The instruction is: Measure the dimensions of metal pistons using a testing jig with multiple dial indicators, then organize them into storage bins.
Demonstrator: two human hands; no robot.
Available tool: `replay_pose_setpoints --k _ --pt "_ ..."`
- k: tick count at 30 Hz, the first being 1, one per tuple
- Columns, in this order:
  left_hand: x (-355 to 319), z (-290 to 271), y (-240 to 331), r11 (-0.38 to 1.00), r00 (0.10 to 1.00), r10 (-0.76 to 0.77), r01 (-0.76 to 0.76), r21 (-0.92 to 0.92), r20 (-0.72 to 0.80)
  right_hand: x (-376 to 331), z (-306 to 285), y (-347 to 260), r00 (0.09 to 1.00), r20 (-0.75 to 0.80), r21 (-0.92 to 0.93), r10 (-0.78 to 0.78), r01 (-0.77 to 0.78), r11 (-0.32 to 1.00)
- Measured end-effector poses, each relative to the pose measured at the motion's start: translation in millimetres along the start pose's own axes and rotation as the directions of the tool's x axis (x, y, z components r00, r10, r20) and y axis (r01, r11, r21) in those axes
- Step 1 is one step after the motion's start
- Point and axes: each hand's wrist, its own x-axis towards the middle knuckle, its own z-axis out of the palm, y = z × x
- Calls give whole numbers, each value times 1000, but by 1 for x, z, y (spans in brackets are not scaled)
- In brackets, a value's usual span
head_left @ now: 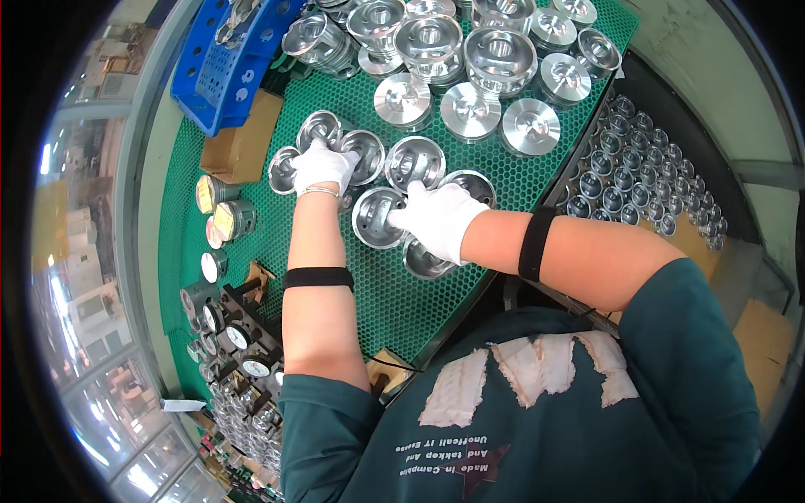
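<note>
Silvery metal pistons lie in a loose cluster on a green perforated mat [377, 310], hollow ends facing up. My left hand [323, 168], in a white glove, has its fingers hooked into the far-left piston [317, 126]; its thumb side touches the piston beside it [367, 158]. With fingertips inside the nearer piston [377, 226], my gloved right hand [444, 220] grips its rim. The thumb of that hand lies by another piston [417, 159]. Two more pistons, one behind [474, 186] and one below [426, 260], are partly covered by the right hand.
Several pistons [402, 101] stand upright or stacked at the back. A blue plastic basket [220, 80] and a cardboard box [243, 138] are at the far left. Dial gauges [239, 337] on a dark fixture stand near left. Many pistons [625, 159] sit beyond the table's right edge.
</note>
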Motion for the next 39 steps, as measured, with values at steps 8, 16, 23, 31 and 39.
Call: replay_pose_setpoints --k 8,16,23,31,39 --pt "11 -7 6 995 987 -32 17 96 158 17 -3 -8 961 277 -306 2 86 948" --pt "-2 -1 6 996 986 -53 63 -57 157 0 1 10 977 203 -230 -63 110 967" --pt "1 12 -9 972 983 156 -170 -161 -98 -21 0 18 989 140 -76 49 -39 996" --pt "-78 10 -8 610 937 325 -105 -785 127 -239 20 97 972 -220 630 78 81 772" --pt "-275 36 46 604 961 271 -127 -787 52 -510 172 218 440 -491 676 752 -352 648"
